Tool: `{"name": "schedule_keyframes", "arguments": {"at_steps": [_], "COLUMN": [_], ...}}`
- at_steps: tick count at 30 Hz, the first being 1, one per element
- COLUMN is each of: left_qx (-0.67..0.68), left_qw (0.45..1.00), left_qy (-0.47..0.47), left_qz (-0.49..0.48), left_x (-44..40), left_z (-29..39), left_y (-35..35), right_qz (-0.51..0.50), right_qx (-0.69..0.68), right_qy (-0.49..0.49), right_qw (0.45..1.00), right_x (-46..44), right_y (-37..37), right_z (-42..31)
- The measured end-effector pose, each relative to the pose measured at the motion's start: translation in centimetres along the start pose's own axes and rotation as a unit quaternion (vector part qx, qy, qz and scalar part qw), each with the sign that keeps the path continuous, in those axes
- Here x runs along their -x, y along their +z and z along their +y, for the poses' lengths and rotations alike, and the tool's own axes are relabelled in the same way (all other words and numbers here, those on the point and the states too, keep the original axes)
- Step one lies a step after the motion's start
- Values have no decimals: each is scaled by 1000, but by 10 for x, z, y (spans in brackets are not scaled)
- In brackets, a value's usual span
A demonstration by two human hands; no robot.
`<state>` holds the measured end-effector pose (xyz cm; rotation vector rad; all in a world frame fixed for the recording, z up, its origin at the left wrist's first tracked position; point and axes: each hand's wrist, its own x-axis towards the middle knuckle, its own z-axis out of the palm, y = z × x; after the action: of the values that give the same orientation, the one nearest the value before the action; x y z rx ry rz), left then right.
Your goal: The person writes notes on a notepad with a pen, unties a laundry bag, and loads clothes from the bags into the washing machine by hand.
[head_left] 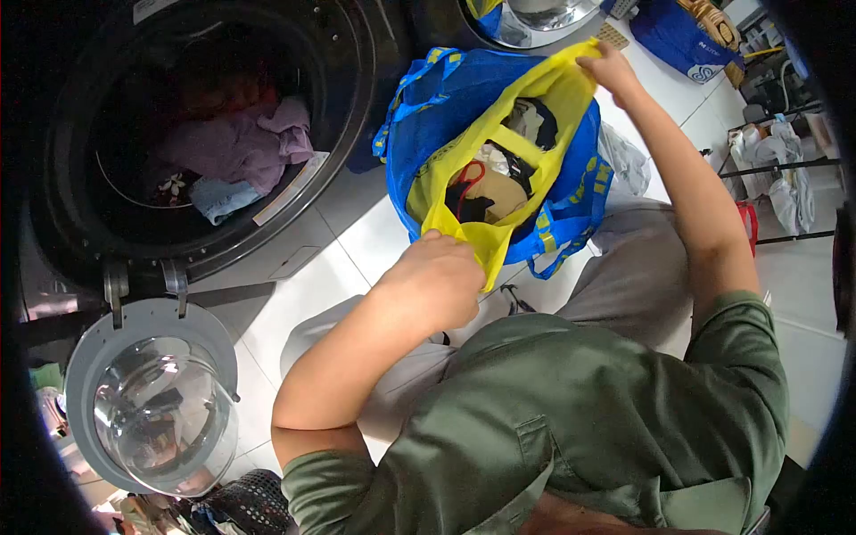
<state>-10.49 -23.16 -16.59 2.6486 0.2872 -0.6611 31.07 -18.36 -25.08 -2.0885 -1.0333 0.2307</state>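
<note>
A yellow bag [555, 89] is stretched wide at its mouth, inside a larger blue bag [481, 85]. My left hand [435, 278] is closed on the near end of the yellow rim. At the far end, my right hand [610, 73] pinches the same rim. Dark, white and tan items [499, 189] lie inside the yellow bag, with a red loop [470, 176] among them; their exact kinds are unclear. To the left, purple cloth [227, 147] and a light blue cloth [221, 198] rest in the open drum of a front-loading washing machine [343, 116].
The machine's round glass door [165, 410] hangs open at lower left. A second machine's door [539, 16] shows at the top. A dark blue bag [682, 40] sits at upper right, near a rack with plastic bags [785, 169]. A perforated dark basket [250, 504] stands at the bottom left.
</note>
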Motion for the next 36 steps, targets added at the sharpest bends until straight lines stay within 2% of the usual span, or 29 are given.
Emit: {"name": "schedule_keyframes", "arguments": {"at_steps": [2,3,6,8,9,11,12,13,14,15,16,17,19,21,23,25,26,27,28,29,31,33,34,36], "left_qx": [3,-9,-37,-35,-36,-9,44,97,148,174,202,229,219,175,163,89,115,183,190,198,380,344,329,324], "left_qw": [1000,999,989,971,954,890,874,854,831,820,808,795,788,824,780,732,733,708,720,730,746,777,789,776], "left_qy": [-26,-33,-32,2,-56,-117,-127,-135,-142,-119,-96,-73,-7,45,41,-123,-202,-245,-302,-358,-413,-400,-395,-374], "left_qz": [-14,21,139,237,293,441,467,492,518,532,545,557,576,537,603,665,639,637,595,548,358,343,336,392], "left_x": [6,7,13,17,15,7,-2,-14,-24,-34,-47,-60,-82,-76,-73,-48,-45,-57,-79,-92,-66,-67,-67,-67], "left_z": [1,-2,-15,-23,-21,-42,-53,-66,-78,-81,-78,-72,-60,-39,-38,-32,-36,-47,-68,-80,-46,-41,-40,-45], "left_y": [-14,-11,-9,-21,-34,-41,-39,-34,-32,-34,-36,-36,-35,-41,-36,-30,-16,14,67,104,92,97,100,106], "right_qz": [-73,-99,-60,-88,-101,-230,-311,-366,-407,-493,-543,-584,-557,-452,-351,-255,-191,-123,-89,-80,-35,-12,-11,-16], "right_qx": [-8,9,136,32,-20,-130,-160,-127,-157,-199,-183,-86,43,-53,-132,-181,-195,-209,-166,-169,-132,-149,-244,-423], "right_qy": [82,105,-121,-119,-117,-50,-34,-29,-35,20,-59,-30,-264,-177,-59,92,101,105,79,38,43,1,-62,-188], "right_qw": [994,990,981,988,988,963,936,921,899,847,817,806,787,872,925,945,957,964,979,982,990,989,968,886], "right_x": [-12,-10,-10,-14,-13,18,30,44,72,86,89,115,122,123,109,83,84,78,70,63,56,53,51,47], "right_y": [-13,-20,-17,-13,-11,-1,6,21,30,40,61,40,75,90,105,109,107,102,95,82,45,-1,-24,-72], "right_z": [14,9,21,12,-2,-44,-56,-59,-79,-82,-67,-108,-88,-76,-67,-54,-59,-71,-77,-82,-95,-107,-115,-137]}}
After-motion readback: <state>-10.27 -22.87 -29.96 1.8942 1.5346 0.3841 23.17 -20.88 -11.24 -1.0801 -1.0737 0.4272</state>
